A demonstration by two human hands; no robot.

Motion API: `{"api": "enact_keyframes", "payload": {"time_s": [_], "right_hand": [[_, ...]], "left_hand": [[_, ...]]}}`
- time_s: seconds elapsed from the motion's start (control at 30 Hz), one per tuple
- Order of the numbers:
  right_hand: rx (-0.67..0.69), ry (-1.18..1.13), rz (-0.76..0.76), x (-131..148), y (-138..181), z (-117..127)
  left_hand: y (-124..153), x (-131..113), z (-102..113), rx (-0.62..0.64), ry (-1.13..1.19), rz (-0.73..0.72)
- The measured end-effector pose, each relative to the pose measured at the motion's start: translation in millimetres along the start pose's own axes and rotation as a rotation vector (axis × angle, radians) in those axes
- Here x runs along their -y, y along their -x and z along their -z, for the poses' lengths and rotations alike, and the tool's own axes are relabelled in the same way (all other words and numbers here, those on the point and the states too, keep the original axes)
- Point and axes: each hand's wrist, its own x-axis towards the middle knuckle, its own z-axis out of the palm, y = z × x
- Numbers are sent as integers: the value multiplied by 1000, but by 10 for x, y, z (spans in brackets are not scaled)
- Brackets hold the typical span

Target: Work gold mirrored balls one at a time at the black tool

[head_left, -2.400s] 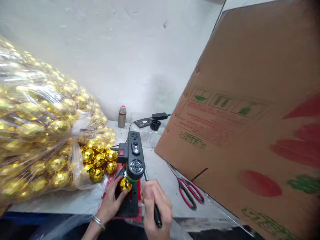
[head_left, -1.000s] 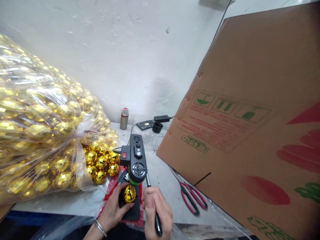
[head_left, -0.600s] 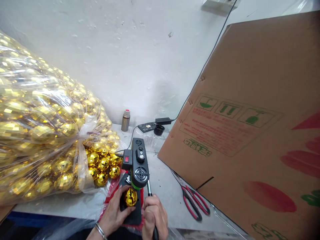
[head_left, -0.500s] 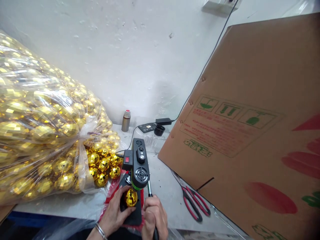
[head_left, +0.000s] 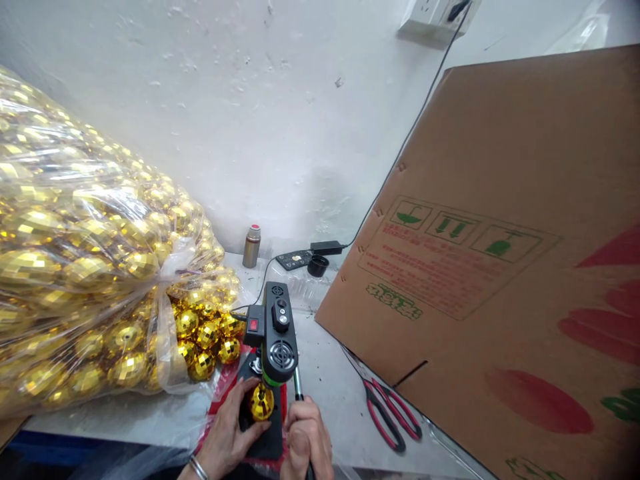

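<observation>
A small black press machine (head_left: pixel 274 333) with a red switch stands near the table's front edge. My left hand (head_left: pixel 227 437) holds a gold faceted ball (head_left: pixel 261 402) on the machine's black base, right under its head. My right hand (head_left: pixel 306 440) is closed around the machine's lever handle (head_left: pixel 299 390), just right of the ball. A metal bracelet sits on my left wrist.
A big clear bag of gold faceted balls (head_left: pixel 85 267) fills the left side, open toward the machine. A large cardboard box (head_left: pixel 505 267) leans on the right. Red-handled scissors (head_left: pixel 387 417) lie beside it. A small bottle (head_left: pixel 251 246), a black cap (head_left: pixel 317 265) and a power adapter (head_left: pixel 325 247) stand at the back.
The view has tilted up a little, so both hands sit lower in the picture. My right hand has slid nearer on the lever. The ball stays under the machine head.
</observation>
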Motion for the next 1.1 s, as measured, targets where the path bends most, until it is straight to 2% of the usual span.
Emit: {"api": "enact_keyframes", "payload": {"time_s": [0.23, 0.67, 1.1], "right_hand": [[22, 1, 32, -43, 9, 17], [-13, -10, -21, -57, 57, 1], [-72, 26, 8, -21, 7, -70]], "left_hand": [[-7, 4, -10, -20, 6, -9], [-10, 6, -22, -36, 4, -5], [-16, 17, -25, -27, -3, -24]]}}
